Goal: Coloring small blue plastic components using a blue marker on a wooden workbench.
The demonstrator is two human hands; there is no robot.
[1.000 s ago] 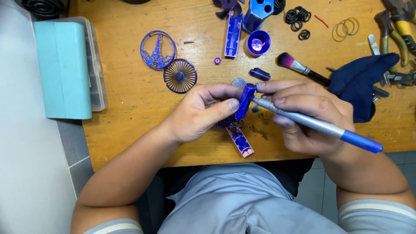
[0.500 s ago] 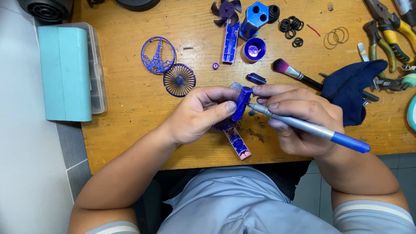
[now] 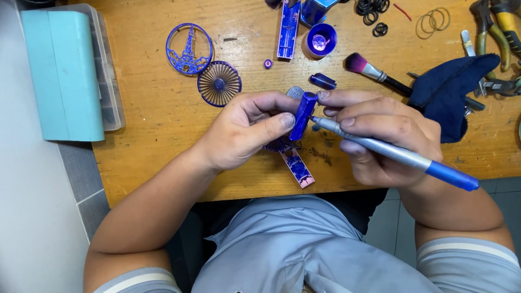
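My left hand (image 3: 247,130) pinches a small blue plastic casing part (image 3: 302,116) between thumb and fingers, just above the wooden table (image 3: 157,108). My right hand (image 3: 385,135) grips a silver tool with a blue handle end (image 3: 396,153); its tip touches the lower side of the blue part. My right fingertips also rest on the top of that part. A longer blue strip with a circuit board (image 3: 296,163) lies under my hands, partly hidden.
On the table lie a round blue grille with a tower shape (image 3: 189,49), a round finned grille (image 3: 219,83), a blue strip (image 3: 288,30), a blue cup (image 3: 320,40), a makeup brush (image 3: 374,73), a dark cloth (image 3: 450,89), rubber rings (image 3: 374,11), pliers (image 3: 499,27). A teal box (image 3: 62,73) stands at the left.
The view has shifted slightly, so the table items sit higher in frame. Both hands stay together on the blue part, with the tool tip still against it.
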